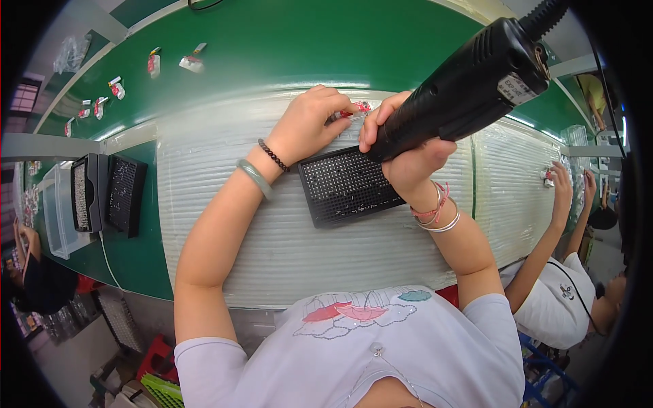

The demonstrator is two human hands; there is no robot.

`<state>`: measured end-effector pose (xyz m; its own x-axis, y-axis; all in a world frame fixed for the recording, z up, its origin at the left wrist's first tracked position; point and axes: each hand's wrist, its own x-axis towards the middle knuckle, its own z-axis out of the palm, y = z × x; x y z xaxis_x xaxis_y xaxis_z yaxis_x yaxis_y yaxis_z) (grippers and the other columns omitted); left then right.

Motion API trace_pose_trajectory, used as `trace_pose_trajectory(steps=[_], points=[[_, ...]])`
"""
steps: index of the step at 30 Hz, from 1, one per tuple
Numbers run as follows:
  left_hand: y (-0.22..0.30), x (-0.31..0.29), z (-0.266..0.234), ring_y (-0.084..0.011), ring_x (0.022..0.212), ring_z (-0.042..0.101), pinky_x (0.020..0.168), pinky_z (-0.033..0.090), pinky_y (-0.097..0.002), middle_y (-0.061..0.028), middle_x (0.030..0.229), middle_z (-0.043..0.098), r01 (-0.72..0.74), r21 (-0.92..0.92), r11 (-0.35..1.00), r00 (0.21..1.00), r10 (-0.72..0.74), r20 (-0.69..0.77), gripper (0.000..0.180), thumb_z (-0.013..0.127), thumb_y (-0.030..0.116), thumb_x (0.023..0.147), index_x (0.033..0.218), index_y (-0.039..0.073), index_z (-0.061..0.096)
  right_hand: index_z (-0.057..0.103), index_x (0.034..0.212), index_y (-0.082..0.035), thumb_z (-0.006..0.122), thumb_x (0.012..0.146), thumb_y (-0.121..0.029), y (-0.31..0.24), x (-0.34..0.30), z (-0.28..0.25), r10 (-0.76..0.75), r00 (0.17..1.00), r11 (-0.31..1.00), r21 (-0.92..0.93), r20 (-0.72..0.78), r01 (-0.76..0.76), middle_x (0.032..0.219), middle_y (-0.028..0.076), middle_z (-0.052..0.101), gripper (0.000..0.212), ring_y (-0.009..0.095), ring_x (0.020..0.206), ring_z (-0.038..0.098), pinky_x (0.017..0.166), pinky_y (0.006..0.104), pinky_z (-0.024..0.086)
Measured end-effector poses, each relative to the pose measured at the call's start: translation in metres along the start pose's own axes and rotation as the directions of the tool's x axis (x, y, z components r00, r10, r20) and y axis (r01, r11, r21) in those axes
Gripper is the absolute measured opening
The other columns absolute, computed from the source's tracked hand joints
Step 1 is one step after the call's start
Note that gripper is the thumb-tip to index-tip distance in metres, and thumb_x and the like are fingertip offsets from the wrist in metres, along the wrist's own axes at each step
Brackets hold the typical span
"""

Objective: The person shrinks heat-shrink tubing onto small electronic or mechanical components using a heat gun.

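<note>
My right hand [408, 153] is wrapped around a thick black electric screwdriver [462, 88], its cord rising from the top end at the upper right. The tool's lower end is hidden behind my fingers. My left hand [313, 119] pinches a small red-and-white part [364, 107] on the ribbed mat [231, 156], close beside my right fingertips; its exact kind is too small to tell. Just below both hands lies a black perforated tray [333, 219], with many tiny bright pieces, seemingly screws, in its holes. My right wrist partly covers the tray's right side.
Several small red-and-white parts [155, 64] lie on the green tabletop [286, 47] at the far left. To the left stand a black screw feeder box [88, 194], another black tray [126, 194] and a clear bin [58, 217]. A co-worker's hands [561, 187] work at right.
</note>
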<state>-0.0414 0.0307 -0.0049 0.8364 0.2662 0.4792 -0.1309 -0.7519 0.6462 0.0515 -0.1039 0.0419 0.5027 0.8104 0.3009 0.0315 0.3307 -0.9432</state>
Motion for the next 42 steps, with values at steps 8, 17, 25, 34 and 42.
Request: trace_pose_trajectory(steps=[8,17,25,34,42], points=[[0.000,-0.001,0.000,-0.0250,0.079,0.057,0.072,0.047,-0.0343,-0.0073,0.081,0.061,0.011,-0.017,1.000,1.000,-0.011,0.010,0.016,0.065,0.005,0.073,0.088,0.007,0.064,0.044,0.084,-0.001,0.033,0.057,-0.092,-0.003,0.003,0.001,-0.003,1.000,1.000,-0.017,0.012,0.004,0.061,0.009,0.051,0.096,0.017,0.050,0.052,0.047,0.0269,0.045],[0.007,0.001,-0.003,-0.0251,0.086,0.058,0.077,0.048,-0.0356,-0.0084,0.087,0.062,0.055,-0.034,0.998,0.998,-0.054,0.032,0.027,0.065,0.007,0.075,0.101,0.007,0.060,0.048,0.080,-0.003,0.025,0.056,-0.095,-0.023,0.058,0.009,-0.130,0.986,0.989,0.061,-0.107,0.137,0.058,0.009,0.051,0.098,0.019,0.049,0.051,0.046,0.0301,0.045],[0.002,-0.002,0.001,-0.0261,0.086,0.061,0.077,0.051,-0.0356,-0.0107,0.087,0.063,0.146,-0.166,0.975,0.989,-0.147,0.007,0.042,0.067,0.004,0.073,0.111,0.004,0.050,0.049,0.077,-0.002,0.032,0.058,-0.093,0.009,0.063,0.010,-0.078,0.994,0.996,-0.050,-0.079,0.074,0.058,0.008,0.051,0.094,0.017,0.050,0.051,0.048,0.0271,0.044],[0.001,-0.003,0.000,-0.0267,0.086,0.061,0.077,0.051,-0.0351,-0.0113,0.087,0.063,0.120,-0.146,0.982,0.993,-0.121,0.003,0.045,0.067,0.003,0.072,0.114,0.003,0.049,0.049,0.076,-0.002,0.038,0.058,-0.091,0.018,0.063,0.009,-0.067,0.995,0.997,-0.027,-0.068,0.066,0.058,0.008,0.052,0.092,0.017,0.051,0.052,0.049,0.0261,0.044],[0.001,-0.002,-0.001,-0.0279,0.082,0.061,0.072,0.050,-0.0359,-0.0124,0.084,0.063,0.121,-0.072,0.990,0.993,-0.120,0.018,0.040,0.069,0.004,0.071,0.106,0.000,0.049,0.051,0.062,-0.001,0.049,0.079,-0.069,0.020,0.068,0.020,-0.210,0.975,0.976,0.038,-0.077,0.213,0.050,0.003,0.051,0.070,0.009,0.044,0.050,0.041,0.0222,0.038]])
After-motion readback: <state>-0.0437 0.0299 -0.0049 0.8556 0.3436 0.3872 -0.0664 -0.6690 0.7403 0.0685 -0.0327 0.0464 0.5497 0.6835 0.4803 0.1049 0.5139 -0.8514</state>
